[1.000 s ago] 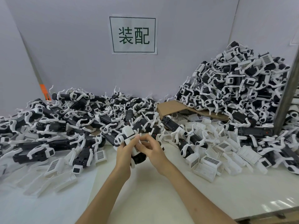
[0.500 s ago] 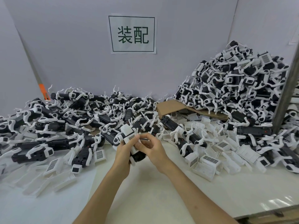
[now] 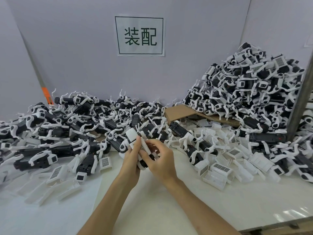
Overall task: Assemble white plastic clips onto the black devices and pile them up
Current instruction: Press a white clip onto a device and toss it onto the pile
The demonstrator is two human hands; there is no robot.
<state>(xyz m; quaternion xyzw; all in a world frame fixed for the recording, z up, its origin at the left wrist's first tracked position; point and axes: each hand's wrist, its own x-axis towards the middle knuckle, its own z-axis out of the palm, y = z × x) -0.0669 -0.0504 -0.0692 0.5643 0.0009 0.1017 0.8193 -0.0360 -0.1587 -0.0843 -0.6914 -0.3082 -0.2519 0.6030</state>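
Your left hand grips the blocky black device. Your right hand pinches a flat white plastic clip against it.

White table carries black devices, loose clips, cardboard.

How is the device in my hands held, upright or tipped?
Tipped: the device leans left, white end up, gripped by the left hand and right hand.
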